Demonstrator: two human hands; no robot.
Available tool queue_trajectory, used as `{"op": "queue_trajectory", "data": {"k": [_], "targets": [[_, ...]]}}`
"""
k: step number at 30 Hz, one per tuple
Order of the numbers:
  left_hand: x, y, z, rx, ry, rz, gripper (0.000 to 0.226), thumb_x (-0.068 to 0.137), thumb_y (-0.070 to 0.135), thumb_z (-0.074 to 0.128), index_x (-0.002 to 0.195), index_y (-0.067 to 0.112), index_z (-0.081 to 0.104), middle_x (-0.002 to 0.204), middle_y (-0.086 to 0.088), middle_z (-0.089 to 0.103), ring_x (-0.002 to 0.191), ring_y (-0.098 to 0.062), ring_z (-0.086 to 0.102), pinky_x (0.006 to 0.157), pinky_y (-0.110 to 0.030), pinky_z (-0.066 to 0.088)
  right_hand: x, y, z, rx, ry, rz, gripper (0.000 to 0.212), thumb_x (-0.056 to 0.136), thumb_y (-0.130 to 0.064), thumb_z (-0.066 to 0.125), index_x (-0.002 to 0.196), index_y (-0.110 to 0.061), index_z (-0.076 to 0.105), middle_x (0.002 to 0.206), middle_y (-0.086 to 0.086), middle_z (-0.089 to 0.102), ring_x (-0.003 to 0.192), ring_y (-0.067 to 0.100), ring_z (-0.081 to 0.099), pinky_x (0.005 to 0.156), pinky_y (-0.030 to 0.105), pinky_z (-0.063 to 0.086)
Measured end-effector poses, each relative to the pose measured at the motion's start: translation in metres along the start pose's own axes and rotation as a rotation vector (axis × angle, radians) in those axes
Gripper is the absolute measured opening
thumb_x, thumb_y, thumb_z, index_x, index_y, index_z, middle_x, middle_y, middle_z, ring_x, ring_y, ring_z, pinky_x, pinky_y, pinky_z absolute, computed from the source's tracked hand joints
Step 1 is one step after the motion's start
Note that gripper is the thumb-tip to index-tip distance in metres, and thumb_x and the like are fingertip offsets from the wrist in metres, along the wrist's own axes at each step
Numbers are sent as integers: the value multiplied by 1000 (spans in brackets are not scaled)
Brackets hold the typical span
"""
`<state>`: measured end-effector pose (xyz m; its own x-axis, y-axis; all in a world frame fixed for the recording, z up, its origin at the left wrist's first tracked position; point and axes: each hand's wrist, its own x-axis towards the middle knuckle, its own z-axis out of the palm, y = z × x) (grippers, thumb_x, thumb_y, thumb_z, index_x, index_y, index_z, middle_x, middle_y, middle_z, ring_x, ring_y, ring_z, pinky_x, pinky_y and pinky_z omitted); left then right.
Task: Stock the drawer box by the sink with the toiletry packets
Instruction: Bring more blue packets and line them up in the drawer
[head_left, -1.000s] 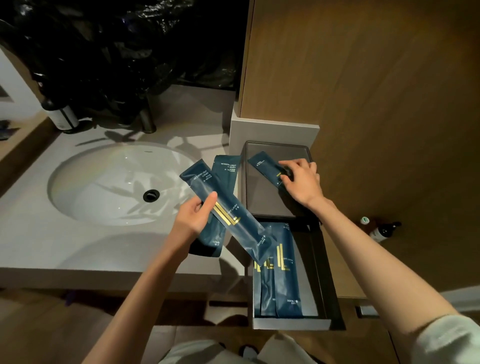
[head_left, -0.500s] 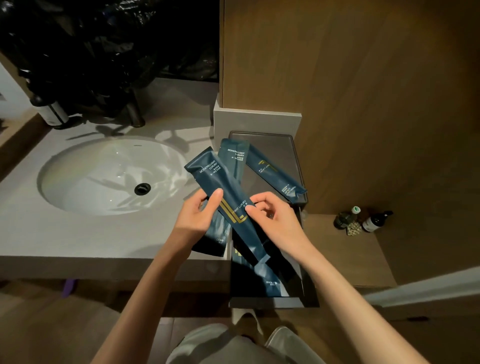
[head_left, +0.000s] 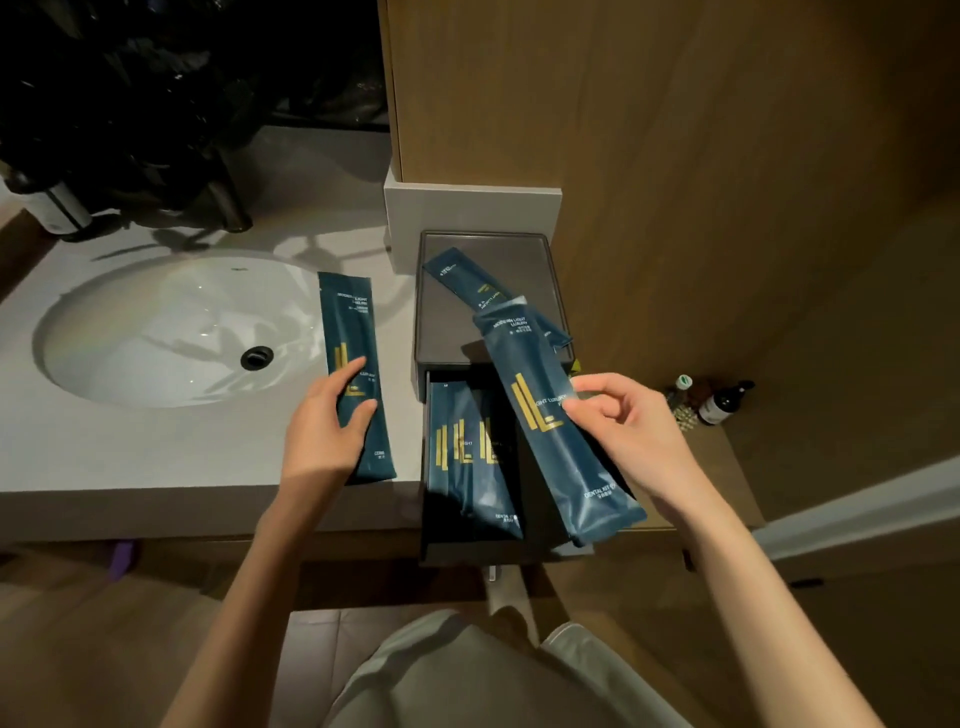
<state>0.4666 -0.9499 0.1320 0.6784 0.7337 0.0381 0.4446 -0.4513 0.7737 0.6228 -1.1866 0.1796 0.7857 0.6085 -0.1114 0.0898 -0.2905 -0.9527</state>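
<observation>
Head view: your left hand (head_left: 324, 421) grips a comb pkt (head_left: 349, 332) over the counter (head_left: 156, 457), centre-left. Your right hand (head_left: 631, 441) pinches a dental pkt (head_left: 545, 410) slanted over the open drawer (head_left: 467, 553) (more pkts (head_left: 465, 457) lie inside), centre frame; a third pkt (head_left: 465, 280) lies atop the box (head_left: 514, 265).

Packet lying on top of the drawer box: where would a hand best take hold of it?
Probably its far-left end, pinched from above and the left. The packet lies flat and diagonal on the drawer box top; that end is bare, while its near-right end is hidden behind the dental kit packet in the right hand.
</observation>
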Motion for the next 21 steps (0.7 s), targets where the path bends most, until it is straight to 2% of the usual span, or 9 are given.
{"op": "queue_trajectory", "data": {"k": [2, 3, 4, 6, 8, 12, 14, 17, 21], "targets": [[-6, -6, 8, 26, -40, -25, 48, 93, 11, 56, 139, 19, 46, 135, -9, 52, 124, -26, 48, 98, -27, 33, -7, 9, -6, -41, -13, 24, 21, 88, -16, 66, 109, -20, 64, 49, -8, 54, 51, 6, 45, 66, 20, 45], [-10, -8, 13, 36, -67, -33, 47, 93, 11, 56, 139, 17, 46, 133, -10, 52, 123, -26, 48, 96, -26, 33, -11, 14, -7, -57, -38, 46, 23, 88, -16, 66, 111, -21, 63, 46, -10, 49, 46, 6, 37, 58, 19, 39], [-12, -9, 17, 44, -91, -41, 46, 94, 12, 55, 139, 15, 45, 132, -11, 53, 123, -27, 48, 95, -26, 33, -15, 18, -7, -59, -64, 71, 26, 88, -17, 66, 113, -22, 62, 48, -7, 48, 47, 9, 34, 54, 21, 35], [-17, -10, 26, 37, -116, -75, 44, 96, 19, 52, 139, 12, 45, 131, -13, 53, 122, -27, 48, 97, -29, 34, -21, 27, -7, -52, -109, 121, 27, 87, -20, 67, 112, -29, 63, 60, 12, 53, 58, 17, 42, 61, 27, 36], [-19, -9, 33, 28, -122, -120, 46, 97, 28, 50, 138, 11, 46, 130, -14, 52, 122, -27, 48, 99, -32, 35, -24, 36, -4, -52, -126, 167, 23, 88, -20, 67, 107, -34, 66, 64, 20, 54, 65, 20, 46, 66, 29, 38], [-22, -7, 37, 76, -178, -134, 62, 89, 46, 57, 140, 13, 43, 131, -12, 51, 123, -26, 48, 101, -37, 38, -16, 53, 8, -143, -48, 158, 21, 91, -8, 61, 107, -17, 71, 43, -13, 39, 43, 2, 31, 47, 12, 29], [-22, -7, 36, 111, -207, -126, 71, 84, 49, 62, 141, 13, 41, 135, -10, 49, 126, -25, 46, 103, -37, 37, -9, 57, 18, -185, 5, 154, 21, 91, -5, 58, 108, -11, 70, 39, -14, 40, 38, 1, 34, 44, 8, 28], [-19, -7, 33, 181, -221, -96, 79, 80, 50, 67, 143, 14, 38, 135, -10, 48, 125, -24, 47, 102, -37, 39, 1, 58, 34, -288, 64, 124, 24, 92, -4, 55, 110, -14, 68, 55, -9, 49, 47, 3, 40, 46, 8, 31], [-18, -7, 30, 281, -228, -54, 80, 82, 54, 62, 145, 15, 34, 134, -9, 46, 117, -26, 51, 96, -38, 43, 13, 59, 52, -470, 64, 100, 27, 93, -1, 51, 114, -15, 62, 78, 0, 56, 64, 8, 49, 59, 16, 38]]}}
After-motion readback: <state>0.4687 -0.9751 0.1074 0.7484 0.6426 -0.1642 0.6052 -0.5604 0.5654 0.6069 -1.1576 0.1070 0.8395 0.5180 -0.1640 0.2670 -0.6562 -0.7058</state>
